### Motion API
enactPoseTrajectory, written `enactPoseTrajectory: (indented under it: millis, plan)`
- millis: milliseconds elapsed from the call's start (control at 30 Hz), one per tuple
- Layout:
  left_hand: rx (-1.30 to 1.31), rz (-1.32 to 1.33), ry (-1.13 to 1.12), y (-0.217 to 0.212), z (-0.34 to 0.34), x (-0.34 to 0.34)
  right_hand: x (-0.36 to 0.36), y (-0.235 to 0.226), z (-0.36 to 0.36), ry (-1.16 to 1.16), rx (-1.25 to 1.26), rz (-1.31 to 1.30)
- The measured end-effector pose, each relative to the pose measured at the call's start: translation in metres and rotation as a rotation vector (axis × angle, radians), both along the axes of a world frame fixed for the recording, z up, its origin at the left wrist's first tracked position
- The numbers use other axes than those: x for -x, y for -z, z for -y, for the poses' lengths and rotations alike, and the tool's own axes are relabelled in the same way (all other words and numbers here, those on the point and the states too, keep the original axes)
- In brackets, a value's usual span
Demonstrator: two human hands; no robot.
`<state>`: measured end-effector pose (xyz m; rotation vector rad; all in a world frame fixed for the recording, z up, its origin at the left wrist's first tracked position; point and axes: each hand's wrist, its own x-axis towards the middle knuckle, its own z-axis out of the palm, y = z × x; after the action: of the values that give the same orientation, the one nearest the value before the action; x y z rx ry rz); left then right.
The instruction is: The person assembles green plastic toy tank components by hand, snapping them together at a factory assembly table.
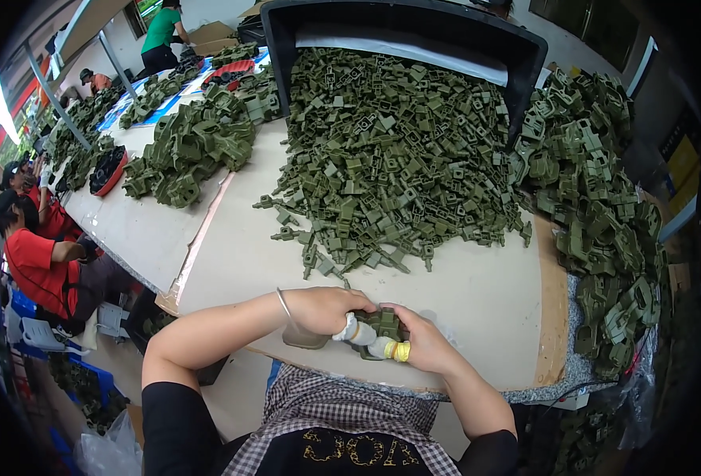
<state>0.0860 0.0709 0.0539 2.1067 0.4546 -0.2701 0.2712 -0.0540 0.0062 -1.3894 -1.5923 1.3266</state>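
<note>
Close to the table's front edge, my left hand (322, 308) and my right hand (430, 343) grip an olive-green molded plastic part (387, 321) between them. The fingers of both are curled round it, and they partly cover its shape. White wrapping covers a left fingertip, and white and yellow wraps show on a digit by the right hand. Under my left wrist, which wears a metal bangle (284, 305), a flat greenish piece (307, 339) shows in part. Beyond my hands a large heap of small green plastic parts (398, 159) spreads over the tabletop (231, 254).
Behind the heap, a black bin (534, 55) lies tipped toward me. Larger green molded parts (596, 174) are piled at the right, with another pile (195, 147) at the left. A red basket (112, 174) holds dark pieces. People in red (37, 262) and green (160, 32) are farther left.
</note>
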Motion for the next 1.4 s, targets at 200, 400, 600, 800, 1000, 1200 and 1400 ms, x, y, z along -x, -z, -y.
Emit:
enactPoseTrajectory:
  millis: [200,400,600,800,1000,1200,1400]
  plan:
    - [-0.003,-0.040,-0.017,0.011,0.003,-0.005,0.001,-0.004,0.004,0.017,0.005,0.021]
    - [-0.078,0.017,-0.103,0.004,0.007,-0.005,0.003,-0.004,0.004,0.069,-0.124,0.066]
    - [-0.134,0.169,-0.032,0.017,0.008,0.004,-0.005,-0.009,-0.004,-0.038,-0.098,0.042]
    - [-0.295,0.118,-0.197,0.001,0.016,0.071,-0.027,-0.008,0.004,0.044,-0.101,0.086]
    - [-0.018,0.453,-0.520,0.052,0.039,0.084,0.021,-0.057,-0.005,0.099,-0.699,0.355]
    - [-0.046,0.649,-0.628,0.074,0.054,0.070,0.057,-0.041,-0.026,-0.150,-0.639,0.720]
    - [0.326,0.619,-0.799,0.067,0.061,0.065,0.059,-0.053,-0.024,-0.072,-0.422,0.714]
